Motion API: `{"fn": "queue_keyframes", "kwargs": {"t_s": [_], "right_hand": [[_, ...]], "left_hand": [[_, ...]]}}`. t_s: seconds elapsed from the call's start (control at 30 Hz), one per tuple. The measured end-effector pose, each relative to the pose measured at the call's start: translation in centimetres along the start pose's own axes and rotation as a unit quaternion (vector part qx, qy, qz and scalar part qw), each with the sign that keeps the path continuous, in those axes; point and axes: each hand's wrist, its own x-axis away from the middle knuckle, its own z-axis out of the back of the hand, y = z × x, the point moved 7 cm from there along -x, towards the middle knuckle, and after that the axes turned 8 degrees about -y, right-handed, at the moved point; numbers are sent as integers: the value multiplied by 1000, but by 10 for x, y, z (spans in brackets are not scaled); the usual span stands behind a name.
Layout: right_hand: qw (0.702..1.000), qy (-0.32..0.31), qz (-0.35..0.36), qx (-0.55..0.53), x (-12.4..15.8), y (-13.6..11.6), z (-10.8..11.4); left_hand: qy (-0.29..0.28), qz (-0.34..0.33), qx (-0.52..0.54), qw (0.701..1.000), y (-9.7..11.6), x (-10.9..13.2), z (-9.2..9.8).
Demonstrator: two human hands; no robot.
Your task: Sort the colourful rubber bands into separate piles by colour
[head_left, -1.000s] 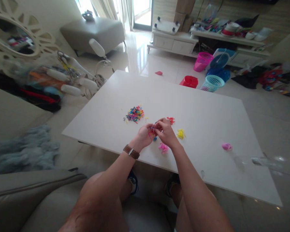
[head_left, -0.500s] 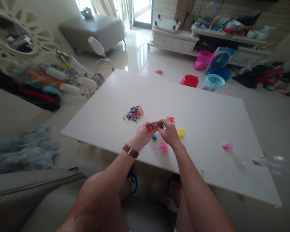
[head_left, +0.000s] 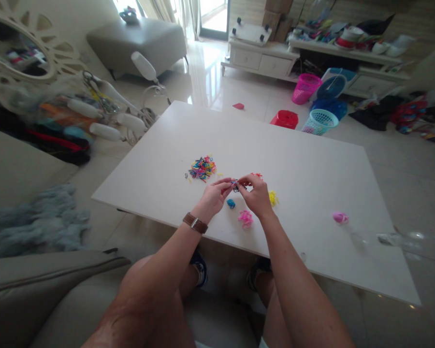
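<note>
My left hand (head_left: 214,194) is closed around a few small coloured rubber bands (head_left: 234,183), its fingertips pointing right. The fingers of my right hand (head_left: 254,193) pinch at these bands from the other side, so the two hands nearly meet; exactly what the right fingertips grip is too small to see. Just under the hands lies a black cluster of bands (head_left: 241,188), partly covered. Around them on the white table (head_left: 145,179) are red bands (head_left: 257,175), yellow bands (head_left: 273,197), pink bands (head_left: 245,219) and a blue bunch (head_left: 231,203). Farther left sits a mixed multicoloured pile (head_left: 203,167).
A pinkish-purple object (head_left: 340,217) and a transparent item (head_left: 391,239) lie on the table's right side. Beyond the far edge stand a red bin (head_left: 285,119) and a light-blue basket (head_left: 319,122). A white lamp (head_left: 144,66) is at the far left.
My left fingers have closed over the bands that showed in the palm. My right hand has turned slightly and lifted, its fingertips still against the left ones.
</note>
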Motion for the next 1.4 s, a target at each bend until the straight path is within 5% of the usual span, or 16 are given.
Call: {"fn": "queue_keyframes", "kwargs": {"t_s": [0.13,0.3,0.57,0.73,0.97,1.13,1.4], "right_hand": [[1000,-7,-29,-6,0,7,-2],[984,-161,-67,18,7,24,-31],[944,-287,-126,101,24,40,-60],[956,-237,-137,107,21,37,-57],[995,-11,-86,-41,4,21,-20],[997,-25,-45,-59,2,13,-19],[996,8,-75,-56,3,14,-10]], "left_hand": [[34,-34,28,998,10,-3,7],[70,-60,62,994,20,-5,13],[56,-33,75,995,12,-3,9],[49,-21,54,997,10,-3,9],[23,-17,29,999,8,-2,5],[-5,5,-17,1000,2,0,-1],[-12,10,-34,999,-1,3,-3]]}}
